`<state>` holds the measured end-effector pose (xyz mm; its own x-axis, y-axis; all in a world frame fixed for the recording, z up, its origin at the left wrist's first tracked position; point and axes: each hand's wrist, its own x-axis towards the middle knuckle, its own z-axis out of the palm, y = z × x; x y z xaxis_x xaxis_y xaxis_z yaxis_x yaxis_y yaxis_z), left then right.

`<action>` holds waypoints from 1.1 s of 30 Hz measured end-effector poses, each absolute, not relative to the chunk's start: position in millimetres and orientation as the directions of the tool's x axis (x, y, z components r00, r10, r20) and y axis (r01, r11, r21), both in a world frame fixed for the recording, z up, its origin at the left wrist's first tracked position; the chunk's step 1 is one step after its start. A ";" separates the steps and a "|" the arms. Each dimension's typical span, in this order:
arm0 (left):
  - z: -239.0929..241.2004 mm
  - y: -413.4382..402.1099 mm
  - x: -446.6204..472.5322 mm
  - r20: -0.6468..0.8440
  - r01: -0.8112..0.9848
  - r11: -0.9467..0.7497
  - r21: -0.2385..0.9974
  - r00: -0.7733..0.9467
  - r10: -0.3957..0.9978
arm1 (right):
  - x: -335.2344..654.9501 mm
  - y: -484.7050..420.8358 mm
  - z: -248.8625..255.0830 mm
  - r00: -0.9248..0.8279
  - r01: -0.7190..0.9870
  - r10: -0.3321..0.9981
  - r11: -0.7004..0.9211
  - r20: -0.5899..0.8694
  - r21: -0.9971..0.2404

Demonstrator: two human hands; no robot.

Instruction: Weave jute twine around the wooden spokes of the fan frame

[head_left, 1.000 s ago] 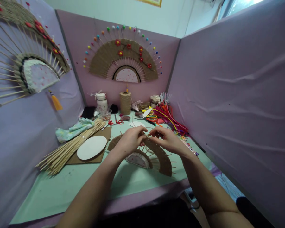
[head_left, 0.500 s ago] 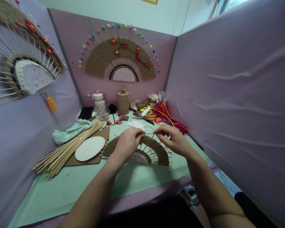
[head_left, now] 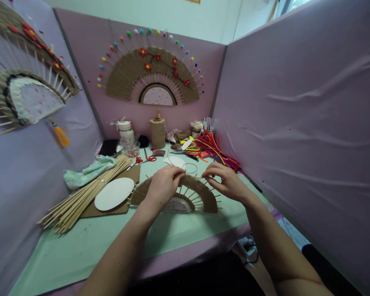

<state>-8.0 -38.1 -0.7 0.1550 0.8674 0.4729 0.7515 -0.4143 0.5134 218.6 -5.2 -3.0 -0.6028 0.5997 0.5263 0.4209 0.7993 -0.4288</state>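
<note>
A half-round fan [head_left: 209,200] of thin sticks, woven with brown twine, rests on the table in front of me. My left hand [head_left: 165,183] pinches it at the top of its curved edge, thumb against fingers, covering part of the weave. Just to the right, my right hand [head_left: 225,181] holds a strand of twine between thumb and fingertips, over the fan's upper right edge. A loop of twine [head_left: 191,164] rises behind the fan, and a strand runs back toward the large twine spool [head_left: 157,135]. The fan's pale half-round centre [head_left: 177,204] faces me.
Left of the fan lie a bundle of thin sticks [head_left: 83,195], a white oval card [head_left: 114,194] and brown cardboard [head_left: 135,174]. Red-handled scissors [head_left: 152,158], a white bottle [head_left: 126,133] and colourful pipe cleaners [head_left: 214,146] stand farther back. Partition walls [head_left: 296,107] enclose the table.
My right hand has drawn slightly away from my left, to the right and a little down, widening the gap between the fingertips. My left hand keeps its pinch; the whole view has shifted slightly.
</note>
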 end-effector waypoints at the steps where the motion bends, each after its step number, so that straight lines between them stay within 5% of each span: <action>1: -0.5 -38.2 -8.2 0.473 0.751 -0.415 0.513 0.156 0.867 | 220.0 -2.6 -4.5 -0.603 0.413 0.599 0.799 0.526 -0.437; 13: 2.5 -43.6 -3.5 0.495 0.787 -0.381 0.485 0.113 0.862 | 212.7 -9.3 -45.1 -0.458 0.333 0.746 0.649 0.484 -0.684; 26: 6.1 -50.7 -0.9 0.579 0.905 -0.288 0.313 0.059 0.814 | 198.5 17.3 -55.7 -0.370 0.326 0.748 0.660 0.551 -0.677; 30: 21.1 -45.1 9.4 0.620 0.916 -0.382 0.126 0.228 0.751 | 197.3 23.5 -57.6 -0.385 0.319 0.744 0.663 0.546 -0.678; 33: 32.2 -24.7 13.4 0.489 0.886 -0.461 0.044 0.383 0.784 | 196.3 27.3 -57.9 -0.389 0.316 0.739 0.668 0.550 -0.674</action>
